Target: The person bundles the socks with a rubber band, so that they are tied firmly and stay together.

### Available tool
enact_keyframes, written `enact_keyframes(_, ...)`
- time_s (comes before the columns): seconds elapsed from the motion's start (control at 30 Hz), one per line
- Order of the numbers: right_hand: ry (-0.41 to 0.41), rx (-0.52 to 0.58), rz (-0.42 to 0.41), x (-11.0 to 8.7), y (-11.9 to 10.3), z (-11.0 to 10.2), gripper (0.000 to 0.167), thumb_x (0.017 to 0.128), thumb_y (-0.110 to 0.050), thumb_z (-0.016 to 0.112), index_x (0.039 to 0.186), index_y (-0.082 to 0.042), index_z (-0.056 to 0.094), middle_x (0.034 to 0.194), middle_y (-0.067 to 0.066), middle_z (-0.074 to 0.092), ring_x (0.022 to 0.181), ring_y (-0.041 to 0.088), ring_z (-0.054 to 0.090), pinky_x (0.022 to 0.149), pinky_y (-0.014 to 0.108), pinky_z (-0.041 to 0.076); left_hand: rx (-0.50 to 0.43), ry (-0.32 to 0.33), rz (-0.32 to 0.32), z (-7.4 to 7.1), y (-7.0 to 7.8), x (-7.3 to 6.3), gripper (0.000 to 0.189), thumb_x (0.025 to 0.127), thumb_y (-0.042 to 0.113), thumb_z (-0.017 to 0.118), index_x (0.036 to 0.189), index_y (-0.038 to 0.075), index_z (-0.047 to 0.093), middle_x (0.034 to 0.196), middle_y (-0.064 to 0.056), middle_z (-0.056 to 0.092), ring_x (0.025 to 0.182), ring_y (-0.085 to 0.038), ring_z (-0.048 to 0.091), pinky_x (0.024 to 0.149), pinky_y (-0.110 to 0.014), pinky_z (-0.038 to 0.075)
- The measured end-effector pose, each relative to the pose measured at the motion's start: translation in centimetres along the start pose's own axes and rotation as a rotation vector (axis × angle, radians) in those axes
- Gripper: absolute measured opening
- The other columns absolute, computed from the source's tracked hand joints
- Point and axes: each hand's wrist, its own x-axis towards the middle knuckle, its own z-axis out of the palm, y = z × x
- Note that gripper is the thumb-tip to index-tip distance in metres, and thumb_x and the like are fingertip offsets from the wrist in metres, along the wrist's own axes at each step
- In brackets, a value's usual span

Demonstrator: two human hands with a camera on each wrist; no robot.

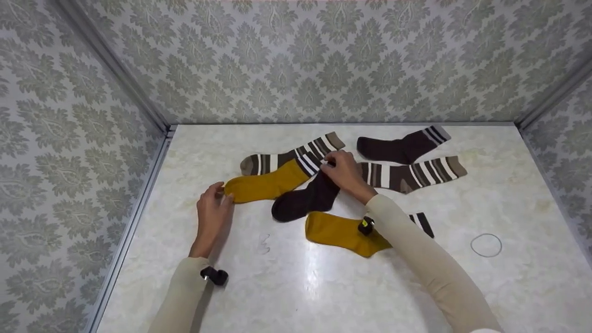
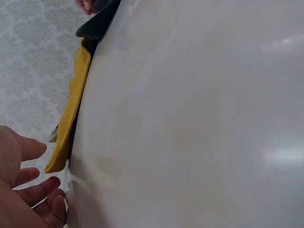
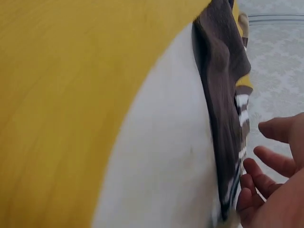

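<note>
A mustard-yellow sock (image 1: pixel 263 186) with a striped cuff lies slantwise, overlapping a brown striped sock (image 1: pixel 273 161) behind it. My left hand (image 1: pixel 212 206) is at its toe, thumb and fingers spread apart in the left wrist view. A dark maroon sock (image 1: pixel 303 201) lies just in front, its cuff end hidden by my right hand (image 1: pixel 344 171). The fingers of that hand are loosely bent beside the cuffs of the yellow and maroon socks, thumb apart from them in the right wrist view. Nearer me is a second yellow sock (image 1: pixel 337 231), partly covered by my right forearm.
To the right of my right hand lies another brown striped sock (image 1: pixel 393 178). Behind it is another maroon sock (image 1: pixel 386 149) with a grey cuff. A thin ring (image 1: pixel 486 245) rests on the marbled table (image 1: pixel 277 296) at right. Patterned walls (image 1: pixel 314 60) border the table.
</note>
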Motion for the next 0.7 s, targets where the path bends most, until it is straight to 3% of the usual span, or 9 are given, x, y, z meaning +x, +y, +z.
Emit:
enact_keyframes(0.27,-0.007,-0.01,0.078,0.7,-1.4,0.6,0.031,0.096,-0.023,0.077,0.117,0.0,0.08,0.113,0.018,0.076,0.108,0.042,0.065,0.1,0.057,0.045,0.015,-0.008,-0.014,1.0,1.2,1.4,0.044,0.109,0.006,0.066,0.149,-0.011,0.058,0.134,-0.031,0.067,0.12,-0.042,0.066,0.107,-0.053,0.056)
enact_keyframes(0.43,-0.024,-0.032,0.101,1.2,-2.5,0.9,0.031,0.098,-0.021,0.078,0.118,0.003,0.078,0.114,0.021,0.076,0.111,0.044,0.066,0.103,0.057,0.047,0.025,0.025,-0.032,1.1,1.5,1.9,0.038,0.108,0.003,0.066,0.143,-0.012,0.062,0.133,-0.031,0.068,0.118,-0.042,0.067,0.105,-0.052,0.057)
enact_keyframes(0.7,-0.035,-0.21,0.088,0.2,-5.2,0.9,0.029,0.097,-0.018,0.084,0.114,0.004,0.074,0.11,0.022,0.076,0.107,0.044,0.071,0.098,0.055,0.054,0.096,0.036,-0.06,1.1,1.7,2.1,0.029,0.107,0.0,0.065,0.133,-0.013,0.069,0.126,-0.031,0.072,0.113,-0.041,0.068,0.103,-0.053,0.058)
